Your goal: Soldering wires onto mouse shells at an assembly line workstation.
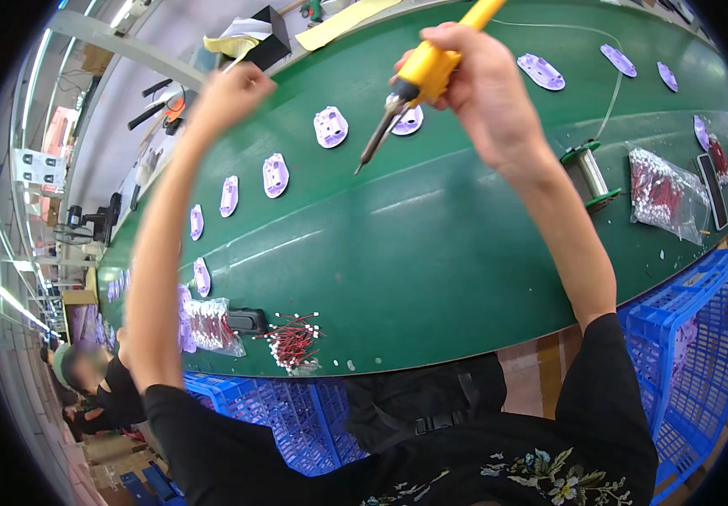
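My right hand (492, 105) is wrapped around a soldering iron (425, 69) with a yellow handle, its metal tip angled down to the left above the green work surface (431, 244). My left hand (233, 97) is raised at the upper left with curled fingers, slightly blurred. A thin pale piece shows by its fingertips, but I cannot make out what it holds. Under the iron lies a light purple plastic shell (409, 123), partly hidden. Another purple shell (330, 127) lies between my hands, and several more are spaced in a row along the surface.
A spool of solder wire (590, 175) stands at right, beside a bag of red wires (666, 196) and a phone (712, 192). Loose red wires (293, 341) lie near the front edge. Blue crates (676, 337) stand below. A black box (267, 38) sits behind; a person (111, 388) is at left.
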`<state>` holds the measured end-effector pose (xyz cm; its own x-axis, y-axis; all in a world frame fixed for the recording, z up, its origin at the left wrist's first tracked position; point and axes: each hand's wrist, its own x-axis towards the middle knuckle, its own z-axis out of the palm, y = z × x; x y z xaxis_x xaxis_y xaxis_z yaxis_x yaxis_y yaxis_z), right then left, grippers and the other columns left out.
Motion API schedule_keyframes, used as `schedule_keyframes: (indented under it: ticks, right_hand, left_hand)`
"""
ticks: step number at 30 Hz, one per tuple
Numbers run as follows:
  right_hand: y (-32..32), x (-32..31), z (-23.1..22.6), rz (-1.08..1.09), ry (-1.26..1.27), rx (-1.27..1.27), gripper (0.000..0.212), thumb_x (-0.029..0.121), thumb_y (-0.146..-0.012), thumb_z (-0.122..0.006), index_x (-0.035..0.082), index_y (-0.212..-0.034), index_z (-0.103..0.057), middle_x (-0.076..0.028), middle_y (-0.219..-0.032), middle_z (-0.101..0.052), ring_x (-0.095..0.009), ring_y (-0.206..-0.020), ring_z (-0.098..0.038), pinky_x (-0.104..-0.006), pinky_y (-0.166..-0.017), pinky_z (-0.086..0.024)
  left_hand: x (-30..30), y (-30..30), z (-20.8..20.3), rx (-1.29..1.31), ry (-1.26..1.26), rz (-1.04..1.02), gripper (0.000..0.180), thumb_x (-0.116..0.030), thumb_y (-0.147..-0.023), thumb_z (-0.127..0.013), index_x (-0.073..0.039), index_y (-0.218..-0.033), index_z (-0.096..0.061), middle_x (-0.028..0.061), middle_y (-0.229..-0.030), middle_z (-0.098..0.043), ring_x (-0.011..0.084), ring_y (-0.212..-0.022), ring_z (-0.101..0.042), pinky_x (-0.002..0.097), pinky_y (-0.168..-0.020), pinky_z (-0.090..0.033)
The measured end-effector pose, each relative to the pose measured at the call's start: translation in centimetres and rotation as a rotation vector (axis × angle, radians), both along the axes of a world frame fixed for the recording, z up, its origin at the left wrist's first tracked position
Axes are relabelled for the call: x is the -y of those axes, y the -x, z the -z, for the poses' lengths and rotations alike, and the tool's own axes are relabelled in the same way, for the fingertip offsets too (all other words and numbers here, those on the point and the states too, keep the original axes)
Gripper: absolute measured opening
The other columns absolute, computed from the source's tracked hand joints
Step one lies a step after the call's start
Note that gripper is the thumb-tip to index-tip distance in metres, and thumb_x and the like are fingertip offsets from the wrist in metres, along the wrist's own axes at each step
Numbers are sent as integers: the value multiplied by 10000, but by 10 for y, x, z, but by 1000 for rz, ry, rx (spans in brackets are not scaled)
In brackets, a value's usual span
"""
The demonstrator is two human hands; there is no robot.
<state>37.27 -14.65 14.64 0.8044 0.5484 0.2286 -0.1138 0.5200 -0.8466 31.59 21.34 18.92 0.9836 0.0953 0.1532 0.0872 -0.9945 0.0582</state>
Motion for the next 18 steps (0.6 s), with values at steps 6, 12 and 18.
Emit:
schedule_keyframes:
  ticks: [6, 12, 18]
  right_hand:
    - [9, 9, -19, -89, -66, -90, 167, 186, -984, -660, 56, -1024, -562, -144, -960, -706, -217, -878, -700, -332, -796, -559]
    - [12, 11, -14, -108, 22, 0, 206, 193, -969, -668, 42, -1061, -563, -161, -966, -706, -197, -872, -686, -312, -770, -547]
    - [59, 1, -31, -22, 85, 181, 327, 259, -977, -627, 11, -1147, -499, -206, -963, -694, -267, -930, -703, -370, -840, -579]
  left_hand:
    - [70, -14, 145, -106, 129, -500, 596, -609, -858, -707, -26, -968, -759, 241, -1021, -742, 409, -1025, -726, 497, -880, -581]
    - [71, 8, 143, -145, 139, -163, 378, -393, -924, -678, -33, -1031, -717, 209, -1090, -718, 426, -982, -695, 525, -816, -569]
    - [127, 152, 100, -99, 165, 224, 216, -243, -916, -721, -63, -1024, -669, 117, -1017, -654, 347, -901, -657, 460, -769, -522]
